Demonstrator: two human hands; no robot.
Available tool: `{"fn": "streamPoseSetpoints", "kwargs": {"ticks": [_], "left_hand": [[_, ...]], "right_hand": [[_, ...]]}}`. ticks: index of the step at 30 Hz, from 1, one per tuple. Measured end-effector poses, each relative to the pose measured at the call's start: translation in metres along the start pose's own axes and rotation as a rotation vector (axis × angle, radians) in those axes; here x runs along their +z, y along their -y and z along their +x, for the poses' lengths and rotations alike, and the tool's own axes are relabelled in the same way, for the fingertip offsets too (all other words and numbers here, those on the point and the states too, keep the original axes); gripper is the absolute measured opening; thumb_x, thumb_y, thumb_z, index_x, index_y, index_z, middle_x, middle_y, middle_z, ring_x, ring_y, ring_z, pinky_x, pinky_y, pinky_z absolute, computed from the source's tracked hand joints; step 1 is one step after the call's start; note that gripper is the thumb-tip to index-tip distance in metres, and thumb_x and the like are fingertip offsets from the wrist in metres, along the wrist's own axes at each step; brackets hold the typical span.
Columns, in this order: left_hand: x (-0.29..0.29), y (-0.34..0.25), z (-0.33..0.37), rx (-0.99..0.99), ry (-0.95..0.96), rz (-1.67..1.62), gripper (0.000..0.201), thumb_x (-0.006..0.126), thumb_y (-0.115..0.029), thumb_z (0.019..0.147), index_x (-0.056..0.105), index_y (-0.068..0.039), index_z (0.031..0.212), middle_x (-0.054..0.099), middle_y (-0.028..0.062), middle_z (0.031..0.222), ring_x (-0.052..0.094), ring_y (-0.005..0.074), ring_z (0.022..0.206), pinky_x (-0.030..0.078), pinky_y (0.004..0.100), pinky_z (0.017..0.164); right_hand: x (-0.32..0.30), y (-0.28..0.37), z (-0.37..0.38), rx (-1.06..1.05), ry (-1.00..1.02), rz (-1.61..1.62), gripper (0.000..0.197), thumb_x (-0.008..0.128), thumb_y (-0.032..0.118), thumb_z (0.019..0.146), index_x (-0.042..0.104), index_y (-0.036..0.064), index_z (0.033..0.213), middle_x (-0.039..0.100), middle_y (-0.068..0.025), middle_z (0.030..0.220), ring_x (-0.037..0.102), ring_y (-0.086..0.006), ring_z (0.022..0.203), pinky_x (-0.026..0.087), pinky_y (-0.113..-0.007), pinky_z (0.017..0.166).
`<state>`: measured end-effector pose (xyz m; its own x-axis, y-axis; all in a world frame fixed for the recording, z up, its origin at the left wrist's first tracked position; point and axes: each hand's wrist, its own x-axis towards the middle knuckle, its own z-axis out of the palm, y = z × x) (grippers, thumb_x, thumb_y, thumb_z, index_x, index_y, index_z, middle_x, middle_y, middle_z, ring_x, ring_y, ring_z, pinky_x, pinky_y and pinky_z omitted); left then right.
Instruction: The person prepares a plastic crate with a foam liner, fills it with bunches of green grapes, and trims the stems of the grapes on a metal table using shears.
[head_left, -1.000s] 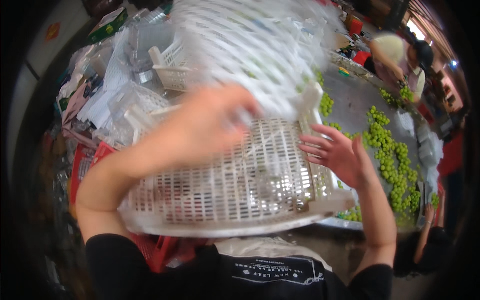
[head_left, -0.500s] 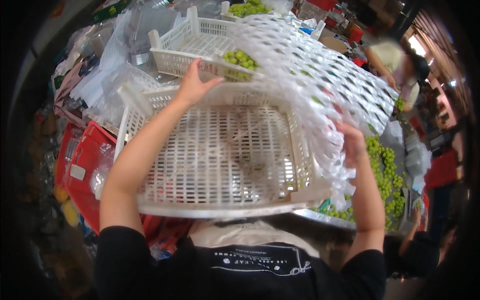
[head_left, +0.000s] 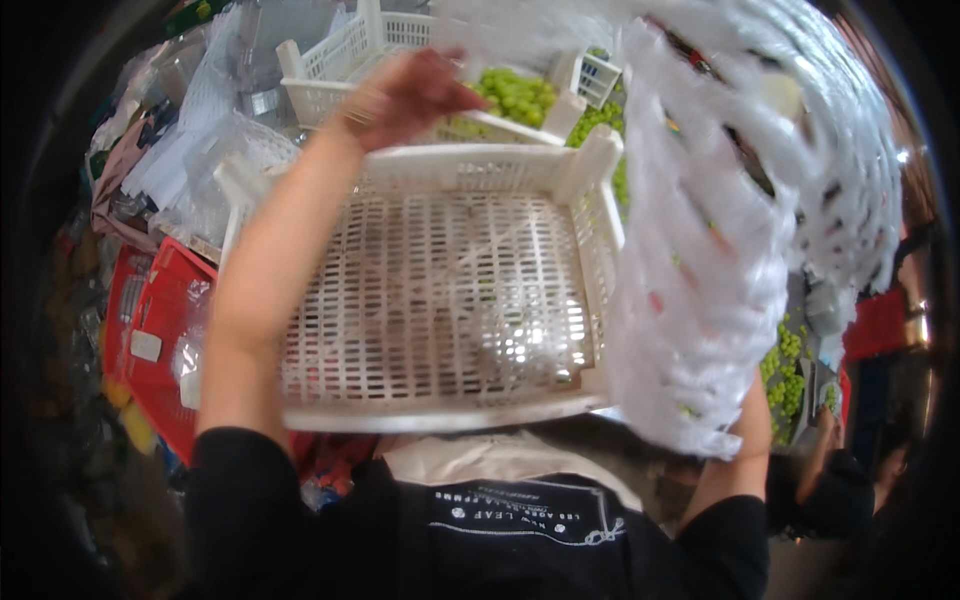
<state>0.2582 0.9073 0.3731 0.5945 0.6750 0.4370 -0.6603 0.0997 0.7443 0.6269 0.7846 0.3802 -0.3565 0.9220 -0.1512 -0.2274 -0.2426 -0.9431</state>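
Observation:
A white slotted plastic crate (head_left: 430, 300) is tilted up in front of me, bare inside but for a shiny clear patch at its lower right. My left hand (head_left: 415, 98), blurred, is raised above the crate's far rim, thumb and fingers apart, with nothing visible in it. A large white foam net sheet (head_left: 690, 270) hangs in the air over the crate's right side and sweeps up across the top. Behind this sheet my right hand is hidden; only the right forearm (head_left: 752, 430) shows below it.
Behind the crate stands another white crate (head_left: 320, 100) with green grapes (head_left: 515, 95) in its right end. More grapes (head_left: 785, 375) lie on a surface at the right. Red crates (head_left: 175, 340) and clear plastic packaging (head_left: 190, 190) are at the left. Another person's arm (head_left: 820, 455) shows at the lower right.
The foam net has swung up and right, and now covers my right hand. My left hand has risen slightly to the right. Grapes in the far crate are more exposed.

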Motion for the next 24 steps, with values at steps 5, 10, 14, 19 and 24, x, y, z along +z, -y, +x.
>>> {"fn": "streamPoseSetpoints", "kwargs": {"ticks": [5,10,14,19,24], "left_hand": [[0.017,-0.104,-0.098,0.002,-0.346,0.721,0.033,0.053,-0.023,0.086,0.051,-0.004,0.113,0.051,0.0096,0.110,0.048,0.0201,0.108,0.034,0.0409,0.101],[0.031,-0.051,-0.090,-0.098,-0.418,0.565,0.120,0.056,-0.078,0.056,0.012,-0.007,0.142,0.018,0.0131,0.146,0.025,0.0265,0.131,0.016,0.0503,0.107],[0.089,-0.010,-0.067,-0.224,-0.379,0.712,0.099,0.059,-0.064,0.063,0.024,-0.006,0.135,0.030,0.0130,0.137,0.034,0.0244,0.122,0.024,0.0459,0.102],[0.113,-0.007,-0.074,-0.350,-0.197,0.730,0.074,0.062,-0.047,0.072,0.038,-0.004,0.127,0.044,0.0130,0.127,0.046,0.0218,0.112,0.035,0.0404,0.097],[0.066,-0.047,-0.135,-0.414,-0.409,0.940,0.027,0.057,-0.012,0.082,0.060,-0.001,0.106,0.064,0.0090,0.101,0.061,0.0155,0.089,0.050,0.0291,0.078]], "right_hand": [[0.029,-0.024,0.020,0.140,0.255,0.245,0.058,0.049,0.013,0.081,0.029,-0.0031,0.132,0.042,-0.0193,0.129,0.050,-0.0292,0.112,0.040,-0.039,0.095],[0.105,-0.040,0.022,0.483,0.789,0.804,0.058,0.046,0.013,0.083,0.026,-0.0033,0.134,0.039,-0.0208,0.132,0.049,-0.0307,0.113,0.040,-0.040,0.096],[0.178,-0.061,0.018,0.792,1.053,1.068,0.052,0.044,0.015,0.085,0.030,-0.0005,0.133,0.042,-0.0203,0.130,0.050,-0.0325,0.112,0.040,-0.043,0.096],[0.174,-0.073,0.008,0.994,0.959,1.114,0.046,0.046,0.022,0.084,0.044,0.0007,0.125,0.050,-0.0196,0.122,0.050,-0.0350,0.110,0.038,-0.050,0.097],[0.106,-0.051,0.013,0.785,0.574,0.745,0.047,0.047,0.022,0.082,0.045,0.0022,0.125,0.053,-0.0168,0.119,0.053,-0.0317,0.108,0.040,-0.052,0.093]]}}
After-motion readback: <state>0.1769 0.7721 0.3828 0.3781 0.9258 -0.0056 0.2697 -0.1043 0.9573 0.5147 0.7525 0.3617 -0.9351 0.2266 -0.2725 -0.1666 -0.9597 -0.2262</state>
